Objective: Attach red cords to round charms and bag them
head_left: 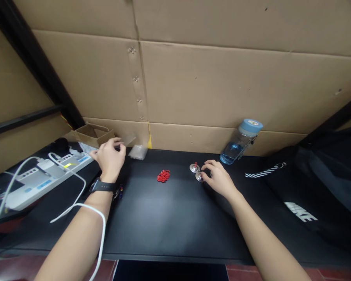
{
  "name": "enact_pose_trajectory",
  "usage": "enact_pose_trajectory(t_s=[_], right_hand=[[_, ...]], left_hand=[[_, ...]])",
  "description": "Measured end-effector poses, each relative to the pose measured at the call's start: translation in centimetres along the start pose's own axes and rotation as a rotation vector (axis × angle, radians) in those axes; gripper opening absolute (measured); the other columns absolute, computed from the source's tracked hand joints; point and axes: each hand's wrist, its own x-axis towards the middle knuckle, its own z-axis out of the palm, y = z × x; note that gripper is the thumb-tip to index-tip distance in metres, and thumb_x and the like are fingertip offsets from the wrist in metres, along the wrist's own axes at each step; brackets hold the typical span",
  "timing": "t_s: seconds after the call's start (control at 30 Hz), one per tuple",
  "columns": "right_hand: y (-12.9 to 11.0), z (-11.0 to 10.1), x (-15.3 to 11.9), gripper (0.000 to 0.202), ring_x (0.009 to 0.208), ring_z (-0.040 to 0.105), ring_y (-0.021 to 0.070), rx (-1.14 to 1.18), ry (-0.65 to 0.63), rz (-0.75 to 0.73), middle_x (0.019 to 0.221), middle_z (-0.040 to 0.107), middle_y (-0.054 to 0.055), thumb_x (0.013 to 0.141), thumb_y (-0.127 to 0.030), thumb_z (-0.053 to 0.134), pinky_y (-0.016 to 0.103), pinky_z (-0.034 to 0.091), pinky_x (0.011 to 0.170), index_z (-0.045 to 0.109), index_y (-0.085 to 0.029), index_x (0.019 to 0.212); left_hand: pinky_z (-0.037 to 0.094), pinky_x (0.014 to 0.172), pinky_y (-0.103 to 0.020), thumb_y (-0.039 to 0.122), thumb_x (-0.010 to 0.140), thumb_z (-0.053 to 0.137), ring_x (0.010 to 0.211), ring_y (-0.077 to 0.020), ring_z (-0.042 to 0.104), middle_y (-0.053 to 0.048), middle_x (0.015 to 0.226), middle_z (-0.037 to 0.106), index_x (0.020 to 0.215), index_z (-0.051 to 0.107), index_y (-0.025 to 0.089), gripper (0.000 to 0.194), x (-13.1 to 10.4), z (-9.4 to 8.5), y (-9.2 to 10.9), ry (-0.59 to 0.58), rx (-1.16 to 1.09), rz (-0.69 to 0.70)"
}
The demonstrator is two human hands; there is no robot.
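Two domed silver discs [194,168] lie on the black table [158,222].

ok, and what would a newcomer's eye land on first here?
Probably the bright red cord bundle, vivid on the black tabletop between the two hands. Next, the two shiny, round silver metal pieces right at the fingertips of the right hand. Then the clear bottle with a light-blue lid, near the cardboard wall, and the long white power strip at far left.

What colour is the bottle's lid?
The bottle has a light blue lid, seen in the head view.
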Motion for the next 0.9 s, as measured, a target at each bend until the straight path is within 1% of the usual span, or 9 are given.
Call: enact_pose_trajectory(t_s=[0.1,0.17,0.2,0.3,0.4,0.47,0.57,0.7,0.9], right_hand=[[0.2,0.0,0.0,0.012,0.111,0.059,0.0265,-0.009,0.014,0.002,0.122,0.063,0.006,0.089,-0.031,0.061,0.042,0.05,0.095,0.07,-0.027,0.096],[0.5,0.1,0.1,0.012,0.111,0.059,0.0265,-0.012,0.024,0.01,0.122,0.063,0.006,0.089,-0.031,0.061,0.042,0.05,0.095,0.07,-0.027,0.097],[0.6,0.0,0.1,0.012,0.111,0.059,0.0264,-0.012,0.032,0.013,0.122,0.063,0.006,0.089,-0.031,0.061,0.042,0.05,0.096,0.07,-0.027,0.097],[1.2,0.0,0.2,0.012,0.109,0.06,0.0259,-0.006,0.056,0.017,0.12,0.064,0.006,0.089,-0.03,0.061,0.042,0.05,0.096,0.07,-0.026,0.096],[1.8,-0.1,0.3,0.012,0.108,0.061,0.0256,-0.003,0.066,0.031,0.118,0.064,0.007,0.088,-0.029,0.061,0.041,0.05,0.096,0.07,-0.026,0.096],[2.0,-0.1,0.3,0.012,0.107,0.061,0.0253,-0.002,0.063,0.043,0.118,0.064,0.006,0.088,-0.029,0.061,0.041,0.05,0.096,0.07,-0.025,0.095],[2.2,-0.1,0.3,0.012,0.108,0.061,0.0249,0.001,0.059,0.054,0.118,0.064,0.006,0.088,-0.028,0.061,0.041,0.05,0.097,0.069,-0.026,0.096],[2.3,-0.1,0.4,0.013,0.108,0.06,0.0249,0.011,0.037,0.052,0.118,0.064,0.006,0.087,-0.028,0.061,0.04,0.05,0.097,0.07,-0.025,0.096],[2.5,-0.2,0.4,0.017,0.108,0.06,0.0246,-0.001,0.022,0.037,0.119,0.064,0.006,0.084,-0.021,0.06,0.04,0.05,0.096,0.07,-0.025,0.097]], left_hand=[[0.021,0.105,-0.054,0.035,0.097,0.05,0.117,-0.0312,0.059,-0.009,0.105,0.076,0.104,0.07,0.024,0.024,-0.4,-1.1,1.3,0.125,-0.003,0.052],[0.02,0.105,-0.055,0.035,0.096,0.052,0.118,-0.0319,0.057,-0.01,0.104,0.075,0.103,0.071,0.024,0.023,-1.3,-1.8,2.9,0.137,-0.028,0.139],[0.021,0.105,-0.055,0.034,0.096,0.054,0.117,-0.032,0.058,-0.009,0.102,0.075,0.101,0.072,0.024,0.021,-2.0,-2.0,3.9,0.11,-0.052,0.204],[0.021,0.103,-0.056,0.03,0.093,0.059,0.115,-0.0318,0.059,-0.006,0.094,0.076,0.095,0.073,0.026,0.015,-5.4,-2.2,7.2,-0.055,-0.122,0.459],[0.025,0.096,-0.053,0.025,0.095,0.058,0.11,-0.0281,0.062,-0.003,0.087,0.077,0.097,0.073,0.029,0.016,-10.2,-1.8,10.3,-0.265,-0.24,0.75],[0.029,0.09,-0.048,0.023,0.097,0.056,0.106,-0.0249,0.064,-0.003,0.08,0.076,0.097,0.071,0.028,0.016,-13.2,-1.6,11.7,-0.383,-0.314,0.91],[0.031,0.083,-0.044,0.017,0.097,0.054,0.101,-0.0226,0.064,-0.004,0.074,0.073,0.093,0.068,0.023,0.016,-16.7,-1.4,12.6,-0.489,-0.359,1.057],[0.031,0.075,-0.04,0.012,0.096,0.055,0.092,-0.0214,0.062,-0.003,0.064,0.066,0.088,0.065,0.021,0.015,-18.7,-1.5,12.6,-0.553,-0.339,1.126],[0.032,0.075,-0.041,0.014,0.096,0.055,0.092,-0.0217,0.06,-0.004,0.067,0.068,0.086,0.065,0.021,0.016,-19.2,-1.3,12.6,-0.538,-0.309,1.09]])
